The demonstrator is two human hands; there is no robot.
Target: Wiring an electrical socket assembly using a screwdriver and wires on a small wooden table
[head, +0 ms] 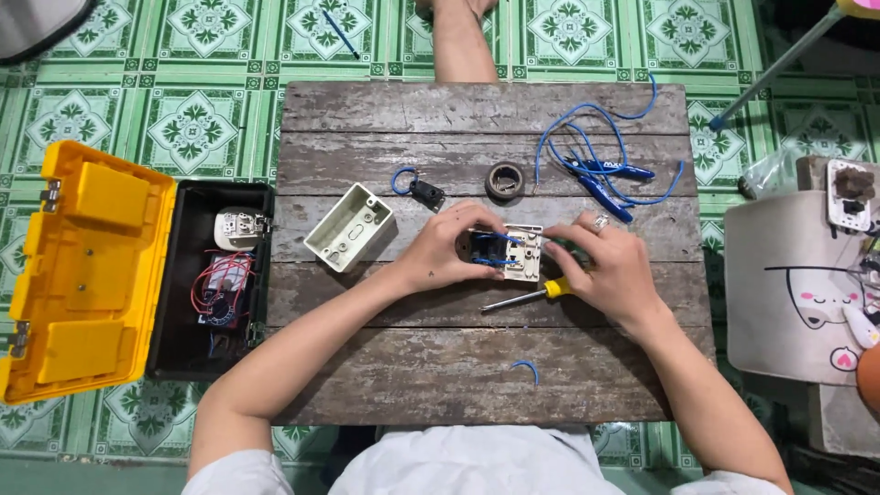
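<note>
White switch plate (522,252) with blue wires, gripped between both hands (456,246) (605,266).

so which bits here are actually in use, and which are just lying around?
In use: left hand and right hand on the switch plate with blue wires; screwdriver.
Lying about: white box, tape roll, blue pliers, toolbox.

Screwdriver (536,293) shank under right hand (605,270)
</note>
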